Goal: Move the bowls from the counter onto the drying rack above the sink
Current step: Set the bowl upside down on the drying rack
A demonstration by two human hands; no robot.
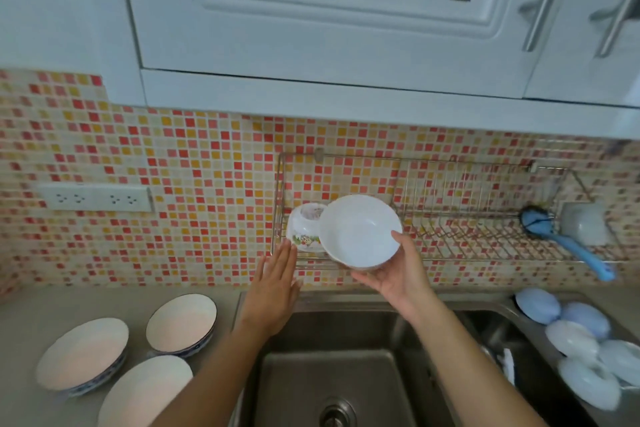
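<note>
**Figure: White bowl held at the wall rack above the sink**

The right hand [398,270] reaches forward and up from the lower right, forearm extended over the sink [332,374]. Its palm cups the underside of a plain white bowl [360,230], thumb pressed on the near rim, fingers closed around the base. The bowl is tilted so that its smooth, glossy interior faces the camera, and it sits at the left part of the wire drying rack [450,215]; whether it touches the wires cannot be told.

The left hand [277,288] is raised beside it, flat and empty, fingers straight and together, tips near the rack's lower left corner and just below a small patterned bowl [306,227]. That bowl rests upside down in the rack, foot ring upward, with a coloured printed motif on its side; the white bowl overlaps its right edge.

The rack is thin bright metal wire fixed against a mosaic wall of small red, orange and cream tiles [194,184]. At its right end lie a blue-handled utensil [568,243] and a pale cup [585,224].

Three shallow round bowls remain on the grey counter [20,340] at left: a rear bowl [181,322], a left bowl [83,354], both blue-trimmed outside, and a front bowl [145,392]. The sink is brushed steel.
</note>
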